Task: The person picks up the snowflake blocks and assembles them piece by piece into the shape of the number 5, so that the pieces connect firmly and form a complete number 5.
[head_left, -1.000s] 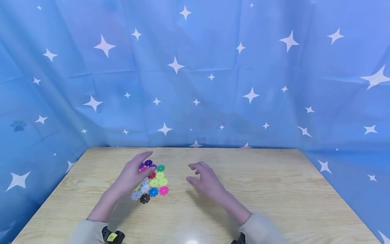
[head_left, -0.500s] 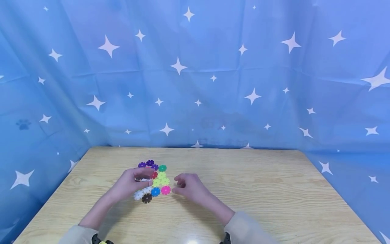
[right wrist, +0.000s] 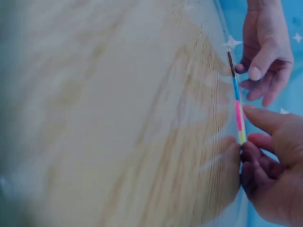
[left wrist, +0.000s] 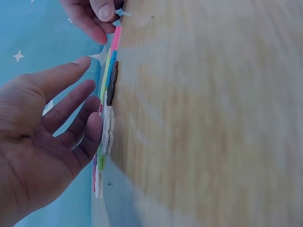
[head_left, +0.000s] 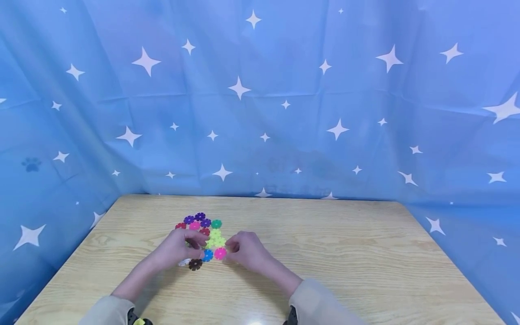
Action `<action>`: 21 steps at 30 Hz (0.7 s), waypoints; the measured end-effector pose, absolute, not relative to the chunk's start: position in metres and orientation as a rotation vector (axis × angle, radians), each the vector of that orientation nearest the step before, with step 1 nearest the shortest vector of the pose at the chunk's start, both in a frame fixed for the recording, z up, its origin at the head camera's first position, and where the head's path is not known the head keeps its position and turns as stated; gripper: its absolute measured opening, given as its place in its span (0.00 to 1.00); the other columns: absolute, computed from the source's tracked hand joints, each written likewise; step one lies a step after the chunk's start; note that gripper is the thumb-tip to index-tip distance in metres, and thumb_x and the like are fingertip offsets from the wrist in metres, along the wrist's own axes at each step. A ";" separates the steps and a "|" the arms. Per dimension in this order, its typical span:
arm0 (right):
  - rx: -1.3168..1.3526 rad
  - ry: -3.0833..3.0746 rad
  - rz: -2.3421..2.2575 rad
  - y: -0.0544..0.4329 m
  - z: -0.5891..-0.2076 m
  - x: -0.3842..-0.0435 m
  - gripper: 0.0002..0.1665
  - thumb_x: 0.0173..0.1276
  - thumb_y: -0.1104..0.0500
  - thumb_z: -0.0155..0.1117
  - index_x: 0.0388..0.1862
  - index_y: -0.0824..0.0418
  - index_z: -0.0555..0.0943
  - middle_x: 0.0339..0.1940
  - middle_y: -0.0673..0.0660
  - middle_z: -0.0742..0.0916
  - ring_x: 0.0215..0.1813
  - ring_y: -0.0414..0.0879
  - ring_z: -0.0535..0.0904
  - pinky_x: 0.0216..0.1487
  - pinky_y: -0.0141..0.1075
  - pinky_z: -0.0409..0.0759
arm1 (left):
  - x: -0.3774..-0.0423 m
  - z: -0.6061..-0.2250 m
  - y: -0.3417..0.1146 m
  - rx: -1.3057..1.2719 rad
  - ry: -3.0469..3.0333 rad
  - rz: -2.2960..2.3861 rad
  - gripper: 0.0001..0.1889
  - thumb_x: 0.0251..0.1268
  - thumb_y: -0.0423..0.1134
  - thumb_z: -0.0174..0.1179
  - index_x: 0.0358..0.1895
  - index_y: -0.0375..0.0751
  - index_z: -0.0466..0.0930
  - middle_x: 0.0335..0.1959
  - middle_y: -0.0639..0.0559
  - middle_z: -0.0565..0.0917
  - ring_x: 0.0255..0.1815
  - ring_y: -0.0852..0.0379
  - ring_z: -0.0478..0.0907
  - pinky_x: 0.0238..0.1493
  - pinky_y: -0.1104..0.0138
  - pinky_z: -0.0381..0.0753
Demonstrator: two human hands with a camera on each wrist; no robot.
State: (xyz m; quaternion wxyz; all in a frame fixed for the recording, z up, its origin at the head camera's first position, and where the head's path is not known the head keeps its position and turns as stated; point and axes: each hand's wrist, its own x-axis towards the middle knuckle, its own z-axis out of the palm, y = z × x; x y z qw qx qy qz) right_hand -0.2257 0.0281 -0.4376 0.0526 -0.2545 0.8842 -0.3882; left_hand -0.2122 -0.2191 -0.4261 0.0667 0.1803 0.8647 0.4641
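Note:
Several flower-shaped plastic snowflake discs lie flat in a patch on the left half of the table. Purple discs (head_left: 200, 216) and a green disc (head_left: 216, 224) are at the far side. Yellow-green discs (head_left: 216, 239) sit at the right. A pink disc (head_left: 220, 253), a blue disc (head_left: 207, 255) and a brown disc (head_left: 195, 264) line the near side. My left hand (head_left: 176, 247) is over the patch, hiding white discs (left wrist: 108, 130), its fingers loosely bent and its thumb apart. My right hand (head_left: 248, 250) is at the right edge, thumb and fingertips right beside the pink and yellow-green discs.
The light wooden table (head_left: 345, 253) extends far to the right of the discs. Behind and at both sides hangs a blue cloth (head_left: 284, 149) with white stars.
My right hand has moved left to the edge of the discs. My left hand has come lower and nearer, uncovering the pink and red discs at the far side.

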 end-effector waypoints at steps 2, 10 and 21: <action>-0.776 2.705 -1.174 0.026 -0.439 -0.226 0.18 0.57 0.60 0.82 0.45 0.65 0.89 0.33 0.48 0.83 0.36 0.36 0.76 0.40 0.29 0.80 | -0.213 -0.426 -0.218 0.559 2.604 1.389 0.20 0.56 0.31 0.74 0.53 0.31 0.85 0.40 0.47 0.87 0.40 0.52 0.81 0.39 0.67 0.84; -0.728 2.738 -1.124 0.019 -0.441 -0.225 0.21 0.55 0.55 0.84 0.44 0.64 0.90 0.33 0.46 0.82 0.35 0.36 0.73 0.39 0.30 0.78 | -0.218 -0.432 -0.216 0.616 2.588 1.363 0.14 0.57 0.30 0.75 0.47 0.33 0.88 0.36 0.50 0.86 0.36 0.52 0.81 0.37 0.68 0.84; -0.748 2.764 -1.117 0.018 -0.443 -0.225 0.13 0.56 0.57 0.83 0.38 0.61 0.90 0.28 0.46 0.78 0.33 0.36 0.70 0.35 0.29 0.75 | -0.218 -0.431 -0.211 0.606 2.568 1.323 0.11 0.56 0.29 0.74 0.44 0.33 0.89 0.34 0.50 0.86 0.33 0.52 0.81 0.34 0.67 0.83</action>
